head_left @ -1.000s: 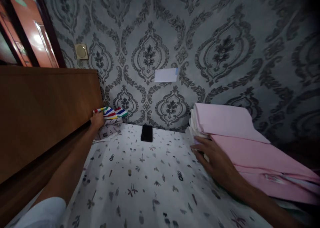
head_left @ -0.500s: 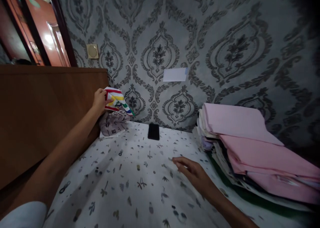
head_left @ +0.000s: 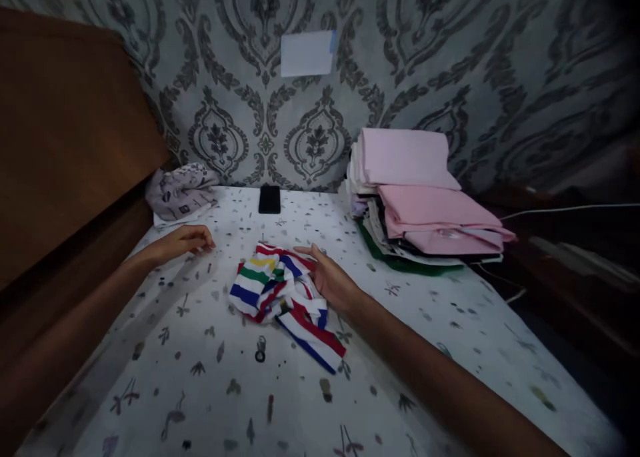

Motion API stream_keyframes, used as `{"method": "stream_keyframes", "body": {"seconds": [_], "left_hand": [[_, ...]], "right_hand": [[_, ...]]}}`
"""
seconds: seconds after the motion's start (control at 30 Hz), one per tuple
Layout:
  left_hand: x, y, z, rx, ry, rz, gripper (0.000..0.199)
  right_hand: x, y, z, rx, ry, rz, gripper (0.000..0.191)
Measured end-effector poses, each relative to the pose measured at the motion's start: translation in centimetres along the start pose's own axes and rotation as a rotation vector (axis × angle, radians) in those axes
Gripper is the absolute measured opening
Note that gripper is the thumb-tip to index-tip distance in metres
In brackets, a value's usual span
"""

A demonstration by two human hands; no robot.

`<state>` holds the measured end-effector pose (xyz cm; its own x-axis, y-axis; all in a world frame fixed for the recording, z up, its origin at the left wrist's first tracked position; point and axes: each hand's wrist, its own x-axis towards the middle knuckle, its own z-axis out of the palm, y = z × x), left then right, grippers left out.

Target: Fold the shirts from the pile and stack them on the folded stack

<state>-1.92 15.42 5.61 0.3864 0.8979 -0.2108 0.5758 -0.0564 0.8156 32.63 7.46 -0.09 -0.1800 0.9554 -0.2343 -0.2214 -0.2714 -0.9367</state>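
The printed sheet (head_left: pixel 215 407) carries everything: at the right by the wall stands the stack (head_left: pixel 420 203), its pieces folded flat, probably so that they lie steady on one another, while the striped cloth (head_left: pixel 265 277) lies crumpled in the middle, presumably there because both hands can reach it. The smaller grey bundle (head_left: pixel 177 191) sits beside the wooden board (head_left: pixel 65 130). The left hand (head_left: pixel 187 240) hangs loosely curled and holding nothing, apart from the cloth; the right hand (head_left: pixel 333 280), forearm slanting in, rests at its right edge, fingers partly spread, whether gripping I cannot tell.
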Motion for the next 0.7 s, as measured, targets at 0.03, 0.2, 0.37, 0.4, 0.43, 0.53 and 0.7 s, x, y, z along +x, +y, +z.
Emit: {"method": "stream_keyframes", "body": {"seconds": [0.03, 0.2, 0.37, 0.4, 0.43, 0.53, 0.7], "left_hand": [[0.1, 0.1, 0.8, 0.036, 0.003, 0.036, 0.031], [0.1, 3.7, 7.0, 0.286, -0.010, 0.335, 0.041], [1.2, 6.1, 12.8, 0.578, -0.002, 0.373, 0.052], [1.7, 6.3, 13.4, 0.651, -0.024, 0.316, 0.049], [2.1, 6.5, 13.5, 0.719, -0.047, 0.251, 0.043], [2.8, 6.9, 12.0, 0.802, -0.015, 0.122, 0.024], [-0.6, 6.5, 3.9, 0.352, 0.318, 0.047, 0.018]], "right_hand": [[-0.2, 0.5, -0.2, 0.057, 0.014, 0.031, 0.047], [-1.2, 1.6, 0.0, 0.065, -0.003, -0.072, 0.049], [-2.3, 2.0, 0.2, 0.005, -0.071, -0.104, 0.087], [-2.5, 2.1, 0.2, -0.013, -0.086, -0.102, 0.094], [-2.7, 2.3, 0.1, -0.036, -0.096, -0.107, 0.098], [-3.3, 2.5, -0.9, -0.108, -0.059, -0.154, 0.095], [-5.3, 0.8, -4.2, -0.179, 0.166, -0.253, 0.075]]}}
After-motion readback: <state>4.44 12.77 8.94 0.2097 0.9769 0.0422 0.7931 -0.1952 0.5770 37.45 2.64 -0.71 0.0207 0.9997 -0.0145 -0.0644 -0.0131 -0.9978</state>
